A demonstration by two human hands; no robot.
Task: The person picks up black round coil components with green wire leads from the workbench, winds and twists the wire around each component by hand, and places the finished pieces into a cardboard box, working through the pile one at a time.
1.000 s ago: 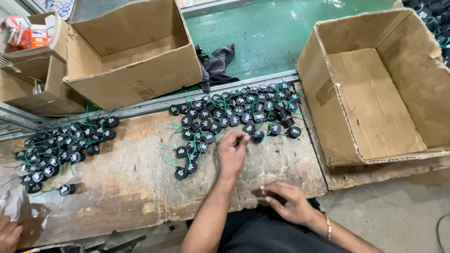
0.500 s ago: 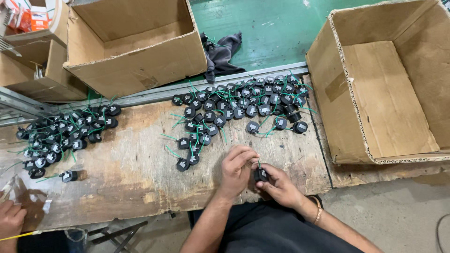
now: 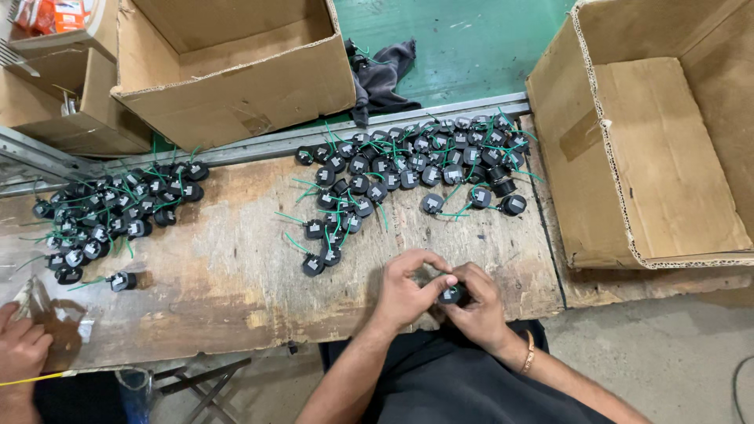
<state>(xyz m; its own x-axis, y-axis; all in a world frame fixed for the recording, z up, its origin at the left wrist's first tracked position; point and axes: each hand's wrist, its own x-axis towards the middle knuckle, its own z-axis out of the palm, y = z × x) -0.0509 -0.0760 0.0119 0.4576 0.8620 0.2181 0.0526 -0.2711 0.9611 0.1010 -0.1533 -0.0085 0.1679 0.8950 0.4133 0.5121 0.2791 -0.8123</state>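
Observation:
Both my hands meet at the near edge of a worn wooden workbench (image 3: 220,283). My left hand (image 3: 408,289) and my right hand (image 3: 476,306) together hold one small round black part (image 3: 450,295), pinched between the fingertips of both. Just beyond them lies a big scatter of the same black parts with green wires (image 3: 408,169), spread across the bench's middle and far right. A second heap of these parts (image 3: 110,220) sits at the bench's left.
An open empty cardboard box (image 3: 652,157) stands at the right, another (image 3: 236,71) at the back left. A dark cloth (image 3: 381,74) lies on the green surface behind. Another person's hand (image 3: 20,353) rests at the lower left beside a clear bag.
My left hand pulled back from the pile with one black part toward the bench's near edge. My right hand rose to meet it, and both now grip the part.

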